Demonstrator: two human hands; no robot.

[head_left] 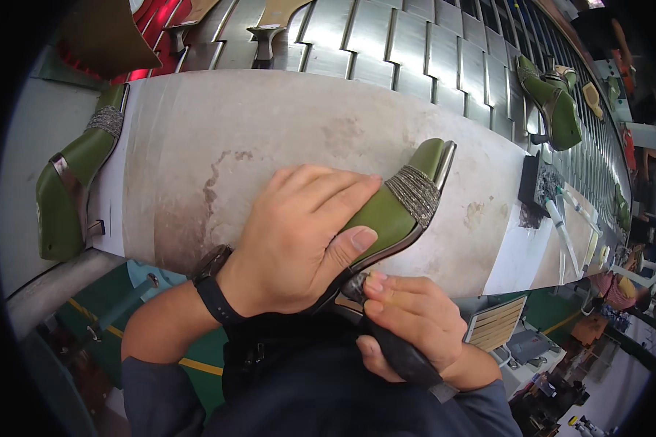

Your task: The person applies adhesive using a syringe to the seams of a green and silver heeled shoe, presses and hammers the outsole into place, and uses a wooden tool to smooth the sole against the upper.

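My left hand is wrapped over a green shoe last and presses it toward the front edge of the worktable. A glittery grey strap crosses the last near its toe, and a thin dark sole runs along its side. The heel end is hidden behind my hand and against my body. In my right hand is a dark, soft-looking cloth, its crumpled tip pinched between thumb and fingers against the sole's near edge. A watch strap sits on my left wrist.
Another green last with a sandal stands at the left. Beyond the stained worktable runs a metal slat conveyor carrying more green lasts. A black box and white-handled brushes lie at the right.
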